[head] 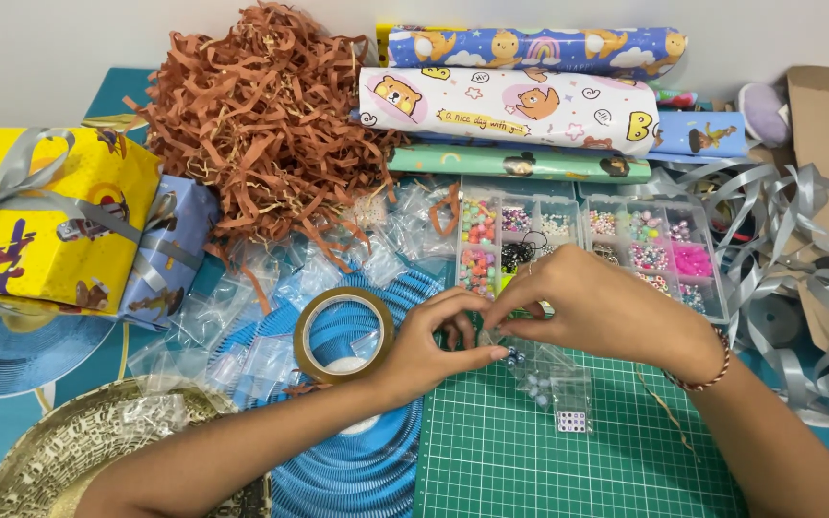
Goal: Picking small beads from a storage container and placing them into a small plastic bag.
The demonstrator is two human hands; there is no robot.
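two hands on a small clear bag of beads

meeting over the top edge of the green cutting mat [568, 451], near the middle of the bench. left hand [434, 345] pinching the small clear bag [539, 369] at its upper end, fingertips closed on the plastic. right hand [592, 307] curled over the same spot, thumb and fingers pressed together at the bag's mouth, bracelet at the wrist. inside the bag, pale and dark beads; below it, flat on the mat, a tiny bag of dice beads [571, 420]. just behind the hands, two clear compartment boxes of coloured beads [587, 240]. left of the hands, a roll of brown tape [343, 334] lying on a blue pleated mat [367, 470] among loose empty clear bags. farther back, a heap of brown shredded paper [261, 125], rolls of wrapping paper [510, 105], a yellow wrapped gift [50, 221] with silver ribbon at far left, and loose silver ribbon [798, 249] at right.
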